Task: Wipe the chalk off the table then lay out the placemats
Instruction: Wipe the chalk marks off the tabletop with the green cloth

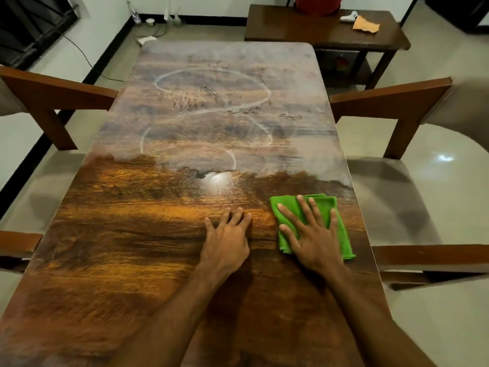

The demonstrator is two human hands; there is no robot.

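A long wooden table fills the view. Its far half carries white chalk loops and a hazy chalk smear; the near half shows bare dark wood. A folded green cloth lies near the table's right edge. My right hand presses flat on the cloth with fingers spread and straight. My left hand rests on the bare wood just left of the cloth, fingers straight and close together. No placemats are in view.
Wooden chairs stand at both sides, one at the left and one at the right, with nearer ones at the frame edges. A dark side table beyond the far end holds an orange cloth and a red object.
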